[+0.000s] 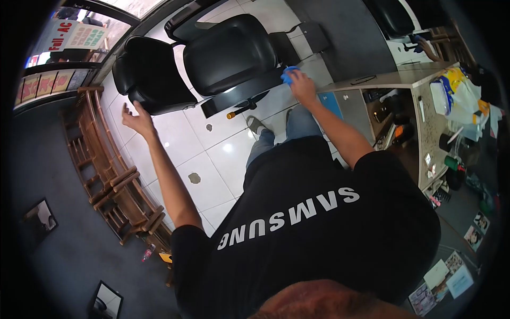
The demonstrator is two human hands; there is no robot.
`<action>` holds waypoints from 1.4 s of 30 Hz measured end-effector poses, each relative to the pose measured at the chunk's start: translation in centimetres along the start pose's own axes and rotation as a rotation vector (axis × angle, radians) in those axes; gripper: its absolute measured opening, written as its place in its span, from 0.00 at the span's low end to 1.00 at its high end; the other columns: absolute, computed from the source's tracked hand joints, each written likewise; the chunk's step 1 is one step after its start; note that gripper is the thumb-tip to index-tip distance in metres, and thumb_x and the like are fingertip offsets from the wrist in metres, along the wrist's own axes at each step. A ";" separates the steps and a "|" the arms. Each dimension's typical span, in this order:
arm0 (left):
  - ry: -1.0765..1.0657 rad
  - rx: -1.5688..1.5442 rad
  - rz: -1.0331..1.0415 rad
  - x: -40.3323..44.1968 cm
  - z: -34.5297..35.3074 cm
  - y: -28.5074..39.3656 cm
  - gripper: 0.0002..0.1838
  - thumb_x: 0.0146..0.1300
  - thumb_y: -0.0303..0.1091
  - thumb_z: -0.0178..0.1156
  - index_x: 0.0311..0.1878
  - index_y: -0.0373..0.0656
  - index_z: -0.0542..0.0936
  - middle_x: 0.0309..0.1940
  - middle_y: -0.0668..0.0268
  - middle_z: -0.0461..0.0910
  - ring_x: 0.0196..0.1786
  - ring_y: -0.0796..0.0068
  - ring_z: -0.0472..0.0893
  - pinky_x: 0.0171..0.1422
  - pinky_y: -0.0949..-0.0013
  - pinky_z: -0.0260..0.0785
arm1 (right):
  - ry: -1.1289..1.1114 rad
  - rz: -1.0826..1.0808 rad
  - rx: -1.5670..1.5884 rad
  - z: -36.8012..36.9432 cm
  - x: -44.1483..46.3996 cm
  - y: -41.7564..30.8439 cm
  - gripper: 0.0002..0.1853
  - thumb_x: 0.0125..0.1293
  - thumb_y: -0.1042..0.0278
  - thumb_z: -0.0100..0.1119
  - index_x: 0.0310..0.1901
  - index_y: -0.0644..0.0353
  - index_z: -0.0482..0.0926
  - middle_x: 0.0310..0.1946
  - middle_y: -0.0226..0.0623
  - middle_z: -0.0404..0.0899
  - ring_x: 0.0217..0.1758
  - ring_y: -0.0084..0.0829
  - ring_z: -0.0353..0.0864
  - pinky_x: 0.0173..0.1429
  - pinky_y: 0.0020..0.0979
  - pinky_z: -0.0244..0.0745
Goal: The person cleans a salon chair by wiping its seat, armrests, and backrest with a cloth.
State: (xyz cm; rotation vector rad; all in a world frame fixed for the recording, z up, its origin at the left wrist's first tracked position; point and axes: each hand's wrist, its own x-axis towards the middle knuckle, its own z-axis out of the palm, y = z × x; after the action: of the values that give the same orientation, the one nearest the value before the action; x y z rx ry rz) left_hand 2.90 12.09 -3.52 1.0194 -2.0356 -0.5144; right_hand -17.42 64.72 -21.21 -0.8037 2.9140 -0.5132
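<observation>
A black padded salon chair [228, 56] stands before me, with its backrest [154, 74] at the left. My left hand [139, 119] is beside the lower edge of the backrest, fingers apart and holding nothing; whether a fingertip touches the padding I cannot tell. In my right hand [303, 89] is a bunched blue cloth [289, 75], gripped near the end of the chair's black armrest [241, 90]. Part of the cloth is hidden by my fingers. Under the armrest a lever with an orange tip [230, 115] sticks out.
A bamboo bench [101, 154] runs along the left wall. At the right stands a counter [393, 80] with open shelves and a plastic bag [457, 93] on top. White floor tiles [212, 170] with dark damaged spots lie beneath me.
</observation>
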 end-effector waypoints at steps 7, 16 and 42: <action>-0.152 -0.101 -0.266 4.7 4.1 -0.4 0.59 0.54 0.68 0.73 0.74 0.29 0.65 0.66 0.40 0.73 0.71 0.43 0.72 0.77 0.54 0.63 | 0.111 0.478 0.418 0.1 2.4 1.4 0.23 0.75 0.49 0.53 0.58 0.61 0.79 0.63 0.44 0.80 0.65 0.53 0.78 0.61 0.51 0.77; -0.100 -0.107 -0.275 3.9 4.5 -1.2 0.53 0.57 0.63 0.75 0.72 0.27 0.68 0.66 0.47 0.76 0.67 0.54 0.77 0.75 0.61 0.64 | -0.079 0.408 0.306 3.1 8.3 -1.4 0.27 0.76 0.42 0.49 0.66 0.51 0.79 0.64 0.47 0.78 0.67 0.58 0.75 0.70 0.52 0.71; -0.025 -0.036 -0.287 3.6 4.7 0.5 0.49 0.58 0.62 0.73 0.70 0.30 0.72 0.63 0.45 0.80 0.67 0.50 0.79 0.75 0.60 0.65 | -0.172 0.479 0.422 1.4 11.2 -0.5 0.37 0.76 0.35 0.44 0.44 0.68 0.87 0.48 0.61 0.85 0.56 0.61 0.82 0.63 0.53 0.74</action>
State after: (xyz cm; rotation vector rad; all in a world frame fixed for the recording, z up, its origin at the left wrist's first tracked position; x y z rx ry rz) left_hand -2.44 9.55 -4.40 1.2972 -1.9038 -0.7129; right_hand -26.59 58.13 -22.21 -0.0853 2.5648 -0.9014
